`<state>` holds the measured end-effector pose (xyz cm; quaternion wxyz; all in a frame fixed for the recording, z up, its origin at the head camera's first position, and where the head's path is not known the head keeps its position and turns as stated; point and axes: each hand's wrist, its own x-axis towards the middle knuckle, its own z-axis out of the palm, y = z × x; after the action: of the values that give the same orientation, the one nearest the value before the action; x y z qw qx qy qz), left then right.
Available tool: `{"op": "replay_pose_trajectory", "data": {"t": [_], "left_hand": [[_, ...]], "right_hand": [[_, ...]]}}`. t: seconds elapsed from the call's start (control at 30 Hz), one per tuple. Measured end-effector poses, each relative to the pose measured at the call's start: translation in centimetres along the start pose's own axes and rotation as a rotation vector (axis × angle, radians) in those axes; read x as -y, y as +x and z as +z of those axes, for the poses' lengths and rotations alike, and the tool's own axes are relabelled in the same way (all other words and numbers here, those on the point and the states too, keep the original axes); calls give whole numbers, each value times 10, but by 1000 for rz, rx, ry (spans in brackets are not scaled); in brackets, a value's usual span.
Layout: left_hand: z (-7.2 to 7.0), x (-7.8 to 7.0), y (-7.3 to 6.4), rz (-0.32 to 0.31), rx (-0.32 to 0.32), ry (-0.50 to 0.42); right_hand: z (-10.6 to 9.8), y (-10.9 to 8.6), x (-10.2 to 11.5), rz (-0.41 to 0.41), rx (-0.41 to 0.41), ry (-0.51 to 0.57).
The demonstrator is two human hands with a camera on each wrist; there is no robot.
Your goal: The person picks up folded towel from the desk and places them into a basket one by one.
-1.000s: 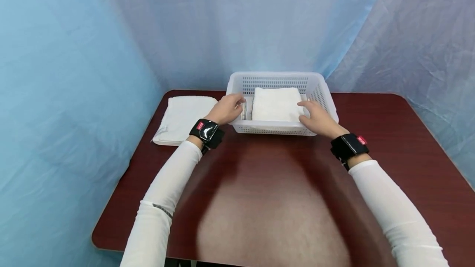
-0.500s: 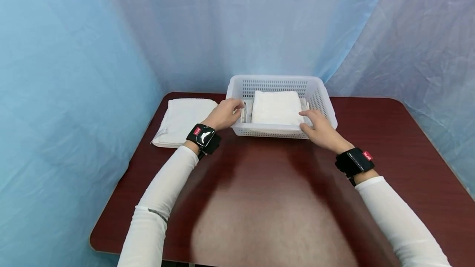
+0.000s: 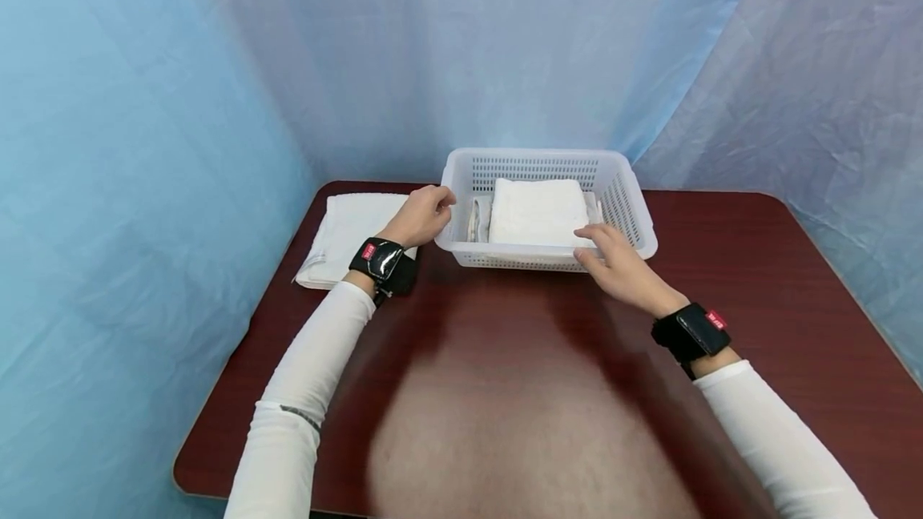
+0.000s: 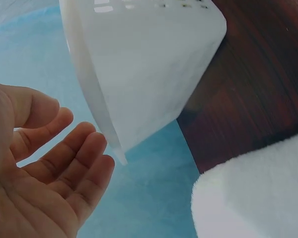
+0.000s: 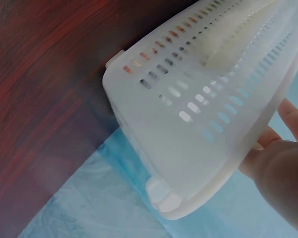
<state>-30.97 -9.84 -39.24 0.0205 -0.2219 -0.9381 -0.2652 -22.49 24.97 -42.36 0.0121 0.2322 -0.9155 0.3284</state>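
Observation:
A white folded towel (image 3: 539, 211) lies in a white perforated plastic basket (image 3: 519, 250) at the back of the table. My left hand (image 3: 421, 217) hovers beside the basket's left rim, holding nothing. In the left wrist view its fingers (image 4: 89, 148) are loosely bent, close to the basket's rim. My right hand (image 3: 618, 267) is over the front right rim, thumb and fingers spread apart with nothing between them. From the right wrist, that hand (image 5: 283, 166) shows behind the basket's rim, partly hidden by it. A second folded white towel (image 3: 346, 235) lies left of the basket, near my left wrist.
Greyish folded cloth (image 3: 481, 219) shows along the basket's left inside, and another bit of cloth (image 3: 593, 207) on its right. The dark red table (image 3: 505, 343) has rounded corners. Blue curtains (image 3: 447, 46) hang behind and at both sides.
My left hand has drawn back leftward, from inside the basket's left end to outside its rim. My right hand has shifted slightly toward me, off the towel's right edge. The towels stay put.

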Motion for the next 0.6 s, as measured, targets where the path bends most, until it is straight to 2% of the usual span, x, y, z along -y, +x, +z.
{"op": "replay_pose_trajectory", "data": {"t": [0.23,0.6], "left_hand": [[-1,12,-5,-29,-24,-32],[-5,33,-12,-86,-4,-75]], "right_hand": [[3,-12,6,-79,-34,-5],[7,-34,11,-72,-41,-22]]}}
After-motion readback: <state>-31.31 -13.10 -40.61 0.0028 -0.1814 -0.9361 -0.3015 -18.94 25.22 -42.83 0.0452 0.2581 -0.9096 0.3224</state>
